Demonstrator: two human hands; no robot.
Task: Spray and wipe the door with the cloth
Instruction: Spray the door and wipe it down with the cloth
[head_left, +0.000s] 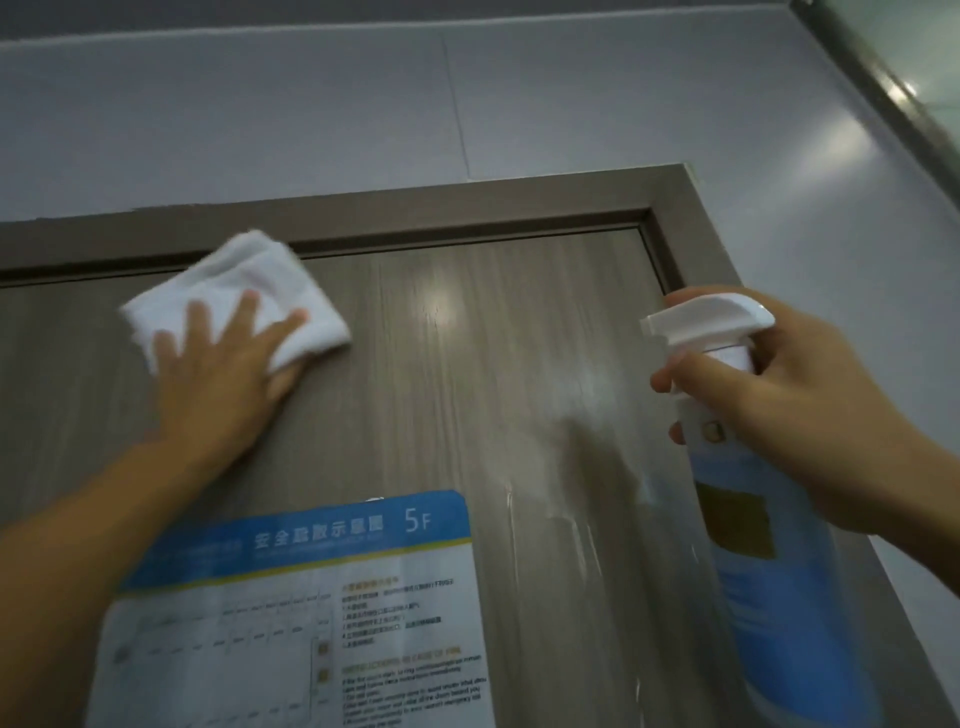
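Note:
A grey-brown wood-grain door (467, 364) fills the view, seen from below toward its top edge. My left hand (223, 369) presses a folded white cloth (234, 291) flat against the door near its upper left, fingers spread and straight, thumb under the cloth's lower edge. My right hand (779, 410) grips a spray bottle (737, 467) with a white trigger head and blue label, held at the door's right side, a finger curled over the trigger. Wet streaks of spray (571, 457) run down the door left of the bottle.
A printed evacuation notice (311, 613) with a blue header marked 5F is stuck on the door below my left arm. The grey door frame (670, 202) borders the top and right. A pale grey wall (571, 104) rises above, with a glossy panel edge at the far right.

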